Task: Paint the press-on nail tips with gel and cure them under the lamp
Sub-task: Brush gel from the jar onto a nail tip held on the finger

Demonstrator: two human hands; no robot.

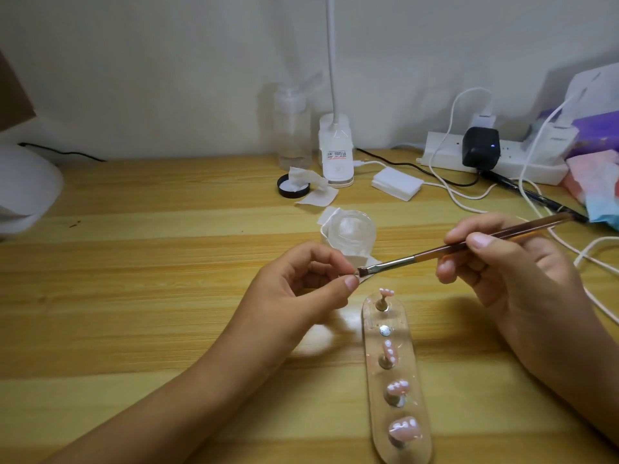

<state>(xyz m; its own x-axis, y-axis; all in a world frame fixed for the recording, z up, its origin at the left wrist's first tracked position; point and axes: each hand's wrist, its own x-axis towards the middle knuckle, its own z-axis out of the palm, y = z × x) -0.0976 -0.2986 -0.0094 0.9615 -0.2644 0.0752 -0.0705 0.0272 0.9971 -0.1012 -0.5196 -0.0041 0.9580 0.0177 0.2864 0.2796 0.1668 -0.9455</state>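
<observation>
Here, left hand [301, 289] pinching piece [356, 277], right hand [509, 262] gripping brush [469, 244], holder [412, 366] bearing nail tips [403, 426]

White power strip [495, 162] at table's [134, 262] back edge; black adapter [480, 147] plugged into it; stacked white pads [397, 185] just left; clear bottle [291, 125] farther left.

Home desk [140, 269]: pwr strip [549, 171], chargers [480, 147]

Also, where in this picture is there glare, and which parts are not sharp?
Head view: glare patches lie on the light wooden table beside the clear oval acrylic stand, and the pink nail tips carry white highlights. Head view: the white rounded object at the left edge and the clear plastic bottle look soft. Head view: the table's plank lines bow slightly.
</observation>
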